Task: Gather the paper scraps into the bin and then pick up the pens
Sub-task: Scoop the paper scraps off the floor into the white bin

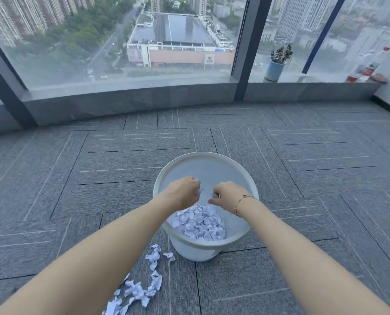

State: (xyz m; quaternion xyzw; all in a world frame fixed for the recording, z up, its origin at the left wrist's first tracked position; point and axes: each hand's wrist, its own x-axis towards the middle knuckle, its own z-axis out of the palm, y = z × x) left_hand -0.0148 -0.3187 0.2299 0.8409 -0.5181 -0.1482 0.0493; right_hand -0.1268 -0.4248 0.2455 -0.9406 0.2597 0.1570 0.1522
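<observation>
No legible writing. Left hand (185,193) and right hand (227,195), both curled on small paper bits, over white bin (203,251) at frame centre. Scrap pile (199,223) inside bin directly below; loose scraps (144,283) on carpet (76,178), lower left of bin.

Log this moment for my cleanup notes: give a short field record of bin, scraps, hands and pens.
bin: round white plastic bin on grey carpet, partly filled with scraps
scraps: crumpled white paper scraps inside; more loose scraps on carpet, near-left
left hand: over bin, holding scraps
right hand: over bin, holding scraps
pens: none visible
</observation>
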